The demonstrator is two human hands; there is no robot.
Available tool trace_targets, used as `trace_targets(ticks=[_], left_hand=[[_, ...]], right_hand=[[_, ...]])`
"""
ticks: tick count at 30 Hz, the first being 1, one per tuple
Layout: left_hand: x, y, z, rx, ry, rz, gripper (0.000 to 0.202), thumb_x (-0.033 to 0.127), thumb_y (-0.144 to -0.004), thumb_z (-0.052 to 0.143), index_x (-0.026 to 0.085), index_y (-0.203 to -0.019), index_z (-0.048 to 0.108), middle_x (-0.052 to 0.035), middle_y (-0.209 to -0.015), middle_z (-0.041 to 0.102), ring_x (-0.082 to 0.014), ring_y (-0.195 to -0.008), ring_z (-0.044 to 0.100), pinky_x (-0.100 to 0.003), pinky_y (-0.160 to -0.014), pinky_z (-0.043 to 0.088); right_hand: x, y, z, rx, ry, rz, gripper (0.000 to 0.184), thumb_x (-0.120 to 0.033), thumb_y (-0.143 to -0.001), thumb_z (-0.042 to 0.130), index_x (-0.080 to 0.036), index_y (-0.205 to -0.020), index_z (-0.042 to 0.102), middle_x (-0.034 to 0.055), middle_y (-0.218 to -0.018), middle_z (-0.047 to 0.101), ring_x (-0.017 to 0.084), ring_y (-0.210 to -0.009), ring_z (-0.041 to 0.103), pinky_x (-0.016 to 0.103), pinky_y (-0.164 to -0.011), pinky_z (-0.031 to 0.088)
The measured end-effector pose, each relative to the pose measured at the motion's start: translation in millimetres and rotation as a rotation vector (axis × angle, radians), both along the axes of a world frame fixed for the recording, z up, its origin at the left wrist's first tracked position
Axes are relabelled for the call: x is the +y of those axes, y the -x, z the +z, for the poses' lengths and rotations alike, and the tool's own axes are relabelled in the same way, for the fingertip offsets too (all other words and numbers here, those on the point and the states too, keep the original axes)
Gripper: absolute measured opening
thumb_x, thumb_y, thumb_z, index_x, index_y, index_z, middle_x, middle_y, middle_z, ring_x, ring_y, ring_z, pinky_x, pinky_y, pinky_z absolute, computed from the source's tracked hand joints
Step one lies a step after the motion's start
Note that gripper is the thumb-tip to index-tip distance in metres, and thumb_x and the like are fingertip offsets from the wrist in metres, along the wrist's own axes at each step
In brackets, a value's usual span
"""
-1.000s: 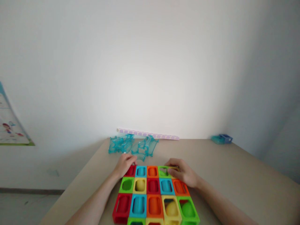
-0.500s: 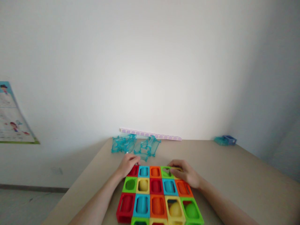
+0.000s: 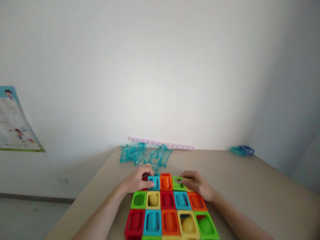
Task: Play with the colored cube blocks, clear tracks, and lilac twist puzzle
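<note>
A grid of hollow plastic toy blocks (image 3: pixel 167 200) in red, blue, orange, green and yellow lies at the table's front, its near side cut off by the frame. My left hand (image 3: pixel 138 179) grips the blue block (image 3: pixel 153 183) in the far row, thumb on its top and fingers curled behind. It partly hides the red block at the far left corner. At the far right corner, my right hand (image 3: pixel 197 184) is closed over the edge, its thumb on the green block (image 3: pixel 178 182). That hand mostly covers a yellow block at the corner.
Clear teal plastic pieces (image 3: pixel 133 153) lie behind the grid near the wall. A long purple-and-white strip (image 3: pixel 161 143) rests along the back edge. At the far right corner sit a dark blue box (image 3: pixel 247 151) and a teal piece (image 3: pixel 237 151). A poster (image 3: pixel 17 123) hangs at left.
My left hand has moved right from the red corner block and closed on the blue one. The far row's blue and orange blocks look slightly raised. My right hand stays in place.
</note>
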State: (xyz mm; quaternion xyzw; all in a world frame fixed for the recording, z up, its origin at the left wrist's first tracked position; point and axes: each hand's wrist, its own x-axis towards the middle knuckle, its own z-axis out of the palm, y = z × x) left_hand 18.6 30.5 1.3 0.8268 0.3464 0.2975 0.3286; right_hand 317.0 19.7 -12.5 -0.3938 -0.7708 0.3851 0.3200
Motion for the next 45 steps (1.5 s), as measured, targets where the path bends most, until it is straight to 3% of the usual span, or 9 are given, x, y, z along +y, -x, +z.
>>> trace_targets(ticks=[6,9,13,18,23,29,35,41,45], left_hand=[[-2,-1,-2.4,-0.029,-0.038,-0.002,0.028,0.042,-0.072,0.069,0.015,-0.077,0.064,-0.0085,-0.105,0.054,-0.0183,-0.088,0.053,-0.027,-0.077,0.042],[0,0,-5.2,-0.065,-0.024,-0.029,0.027,0.041,-0.073,0.068,0.015,-0.078,0.065,-0.0095,-0.102,0.059,-0.0209,-0.092,0.056,-0.03,-0.081,0.042],[-2,-1,-3.0,-0.031,0.025,-0.031,0.028,0.042,-0.074,0.067,0.015,-0.076,0.066,-0.0083,-0.099,0.063,-0.0217,-0.093,0.057,-0.03,-0.084,0.042],[-6,-2,2.5,0.024,0.057,-0.043,0.033,0.047,-0.078,0.061,0.015,-0.07,0.068,-0.0056,-0.09,0.065,-0.0194,-0.083,0.057,-0.027,-0.077,0.042],[-4,-1,-0.9,-0.046,0.025,-0.006,0.028,0.044,-0.073,0.068,0.016,-0.072,0.072,-0.0075,-0.096,0.065,-0.0224,-0.091,0.058,-0.03,-0.082,0.041],[-5,-2,-0.2,-0.116,0.006,-0.026,0.025,0.041,-0.072,0.069,0.015,-0.071,0.073,-0.0077,-0.093,0.064,-0.0211,-0.085,0.059,-0.03,-0.078,0.041],[-1,1,-1.4,-0.442,0.021,0.131,0.039,0.049,-0.072,0.065,0.013,-0.057,0.064,-0.0099,-0.088,0.064,-0.0223,-0.083,0.056,-0.03,-0.075,0.041],[-10,-10,9.4,-0.562,0.134,0.131,0.036,0.046,-0.082,0.059,0.014,-0.096,0.066,-0.0068,-0.086,0.063,-0.0178,-0.074,0.055,-0.027,-0.069,0.044],[-26,-25,21.2,-0.464,0.094,0.107,0.038,0.05,-0.086,0.052,0.014,-0.092,0.063,-0.0094,-0.101,0.062,-0.0203,-0.087,0.057,-0.028,-0.079,0.045]], right_hand=[[1,-1,1.8,-0.019,-0.052,0.025,0.033,-0.044,-0.087,0.054,-0.014,-0.087,0.07,0.0068,-0.083,0.069,0.023,-0.08,0.061,0.031,-0.07,0.047],[-2,-2,7.3,-0.043,-0.19,0.011,0.032,-0.041,-0.088,0.054,-0.016,-0.1,0.07,0.0087,-0.089,0.067,0.023,-0.083,0.062,0.033,-0.073,0.048],[-13,2,22.6,-0.092,-0.415,0.057,0.036,-0.034,-0.092,0.048,-0.021,-0.123,0.061,0.0119,-0.123,0.06,0.026,-0.112,0.056,0.04,-0.095,0.043],[-29,15,40.5,-0.256,-0.453,0.257,0.047,-0.035,-0.093,0.05,-0.028,-0.139,0.046,0.0089,-0.139,0.052,0.027,-0.125,0.049,0.045,-0.104,0.036],[-29,18,39.6,-0.208,-0.441,0.277,0.043,-0.034,-0.093,0.051,-0.027,-0.135,0.051,0.0088,-0.133,0.058,0.025,-0.118,0.056,0.04,-0.101,0.041],[-26,16,33.4,-0.236,-0.452,0.253,0.037,-0.033,-0.092,0.052,-0.03,-0.129,0.058,0.0066,-0.127,0.062,0.023,-0.115,0.059,0.037,-0.099,0.042],[-28,16,38.1,-0.304,-0.466,0.27,0.033,-0.033,-0.091,0.054,-0.031,-0.122,0.063,0.0053,-0.125,0.064,0.024,-0.113,0.059,0.04,-0.098,0.04],[-30,19,33.1,-0.304,-0.468,0.241,0.038,-0.031,-0.089,0.056,-0.029,-0.127,0.06,0.0072,-0.128,0.062,0.026,-0.117,0.056,0.042,-0.1,0.039],[-30,24,24.8,-0.227,-0.47,0.056,0.031,-0.028,-0.088,0.054,-0.023,-0.116,0.066,0.0103,-0.126,0.061,0.026,-0.114,0.056,0.041,-0.097,0.042]])
